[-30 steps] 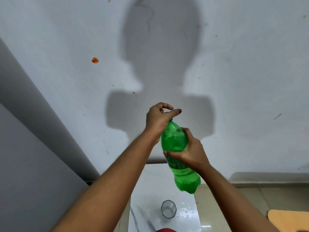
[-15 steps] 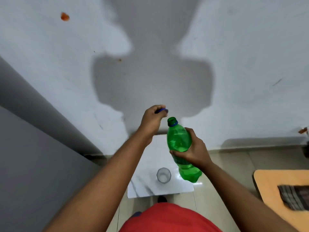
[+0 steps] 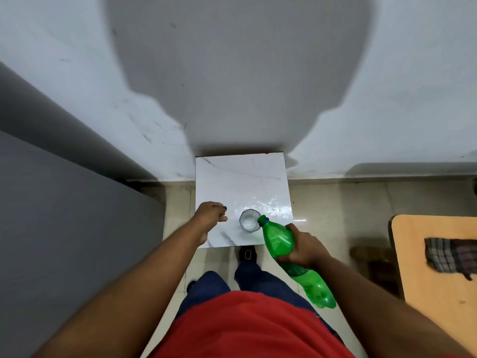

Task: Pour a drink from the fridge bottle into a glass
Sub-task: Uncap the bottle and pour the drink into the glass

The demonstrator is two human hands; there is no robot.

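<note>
The right hand [image 3: 302,245] grips the tilted green bottle [image 3: 280,240], its mouth at the glass [image 3: 249,220] near the table [image 3: 242,182]'s front-right edge. The left hand [image 3: 210,215], curled closed, hovers beside; whether it holds anything is unclear. Bare tabletop lies behind.

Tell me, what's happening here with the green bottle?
A person is about to pour a drink. Their right hand tilts the green bottle, cap off, so its mouth sits at the rim of the glass on the white marble table. The left hand hovers closed beside the glass.
</note>
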